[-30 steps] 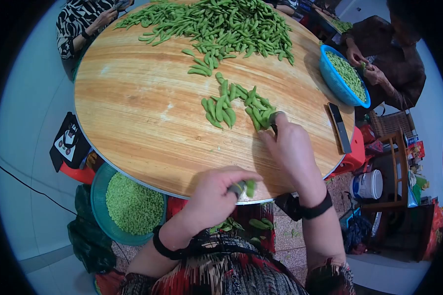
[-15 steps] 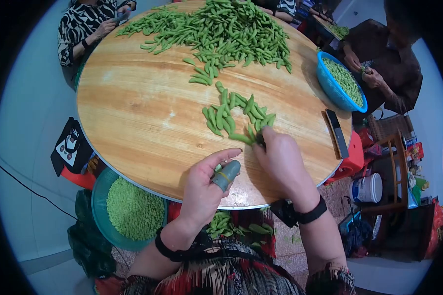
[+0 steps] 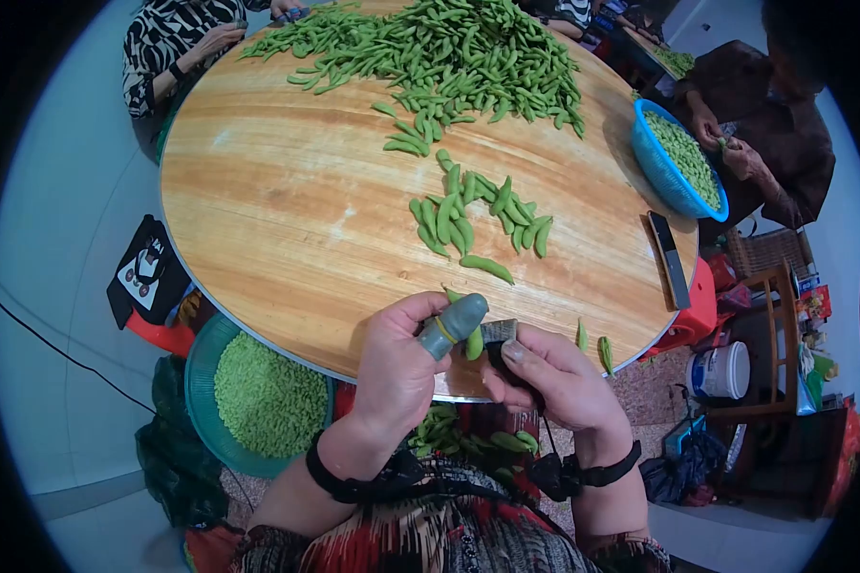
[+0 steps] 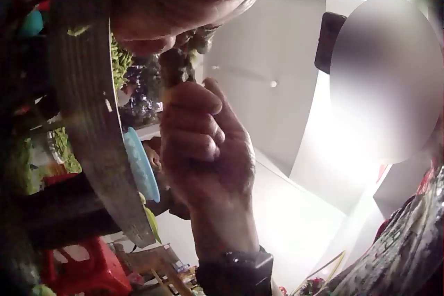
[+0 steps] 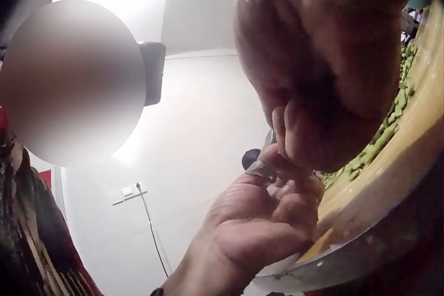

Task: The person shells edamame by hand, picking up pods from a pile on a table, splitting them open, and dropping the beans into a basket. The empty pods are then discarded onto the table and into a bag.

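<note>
In the head view my left hand point(image 3: 398, 358) grips a green soybean pod point(image 3: 474, 344) over the table's near edge. A grey-green finger cover point(image 3: 452, 326) with a yellow band sits on one of its fingers and hides part of the pod. My right hand point(image 3: 564, 377) meets it from the right, fingers curled, a grey and dark finger cover point(image 3: 499, 332) against the pod. Both wrist views show the fingertips of the two hands together, the left hand point(image 5: 260, 223) and the right hand point(image 4: 205, 143) curled. Several loose soybean pods point(image 3: 456, 212) lie just beyond my hands.
A large heap of pods point(image 3: 487, 67) covers the far side of the round wooden table point(image 3: 258, 210). A blue basket point(image 3: 655, 158) of shelled beans and a black phone point(image 3: 669, 260) are at the right. Below the left edge stands a green basin point(image 3: 205, 382) of beans. Other people sit around.
My right hand has left the loose pods and come back to my left hand at the near edge. One pod now lies nearer, and two more lie on the table to the right.
</note>
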### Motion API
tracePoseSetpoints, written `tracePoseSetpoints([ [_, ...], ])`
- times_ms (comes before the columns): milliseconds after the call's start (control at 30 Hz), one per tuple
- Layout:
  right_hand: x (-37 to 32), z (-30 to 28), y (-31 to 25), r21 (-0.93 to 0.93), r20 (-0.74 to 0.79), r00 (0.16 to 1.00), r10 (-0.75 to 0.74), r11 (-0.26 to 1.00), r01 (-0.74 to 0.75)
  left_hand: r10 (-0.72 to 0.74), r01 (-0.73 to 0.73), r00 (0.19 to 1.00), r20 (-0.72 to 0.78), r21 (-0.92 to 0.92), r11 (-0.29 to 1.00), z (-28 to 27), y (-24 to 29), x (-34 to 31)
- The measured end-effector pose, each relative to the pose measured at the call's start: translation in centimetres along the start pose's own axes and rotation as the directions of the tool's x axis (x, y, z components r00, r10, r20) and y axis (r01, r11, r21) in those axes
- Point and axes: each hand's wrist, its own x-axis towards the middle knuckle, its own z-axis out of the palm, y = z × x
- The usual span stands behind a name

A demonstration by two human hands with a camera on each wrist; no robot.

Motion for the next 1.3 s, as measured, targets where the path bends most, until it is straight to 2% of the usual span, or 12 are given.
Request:
tracePoseSetpoints([
  [333,0.1,-0.3,1.3,0.148,0.019,0.999,0.046,0.988,-0.048,0.190,-0.169,0.981,-0.024,0.365,0.916,-0.5,-1.3,-0.1],
  [400,0.0,-0.4,1.3,0.230,0.069,0.996,0.064,0.970,-0.078,-0.123,0.118,0.981,0.147,0.045,0.992,-0.5,-0.1,0.0],
  [500,0.3,-0.3,0.8,0.303,0.091,0.993,0.077,0.948,-0.102,-0.137,0.132,0.986,0.096,0.059,0.989,0.1,0.2,0.2],
  [567,0.8,0.0,1.0,-0.182,-0.094,0.983,-0.159,0.973,0.140,-0.089,0.082,0.996,0.026,0.189,0.979,0.1,-0.6,0.6],
  [633,1.4,-0.1,1.6,-0.375,-0.147,0.938,-0.314,0.895,0.241,0.348,-0.326,0.934,0.080,0.588,0.740,0.0,-1.8,1.3],
  [733,2.1,-0.1,0.8,-0.722,-0.200,0.866,-0.459,0.667,0.186,0.273,-0.219,0.960,-0.062,0.441,0.870,0.6,-1.9,1.3],
  [833,3.6,-0.5,1.4,-0.358,-0.281,0.905,-0.319,0.910,0.209,0.207,-0.149,0.968,-0.143,0.338,0.929,0.8,-1.7,1.1],
  [1000,3.9,1.1,1.9,-0.620,-0.251,0.833,-0.493,0.743,0.253,0.176,-0.137,0.973,-0.150,0.237,0.962,0.3,-1.5,1.0],
  [1100,3.0,0.2,0.4,-0.572,-0.289,0.888,-0.357,0.809,0.139,0.206,-0.166,0.975,-0.085,0.339,0.926,0.4,-1.4,1.4],
  [1133,3.2,-0.2,0.0,-0.474,-0.336,0.840,-0.426,0.847,0.240,0.202,-0.162,0.975,-0.087,0.337,0.928,0.4,-1.6,1.3],
  [1200,3.2,-1.0,-0.5,-0.347,-0.295,0.886,-0.357,0.904,0.249,0.380,-0.370,0.919,0.104,0.559,0.742,0.4,-1.8,1.2],
  [1300,3.0,-1.0,0.0,-0.174,-0.244,0.916,-0.318,0.944,0.281,0.348,-0.372,0.919,0.183,0.693,0.618,0.6,-0.5,0.5],
])
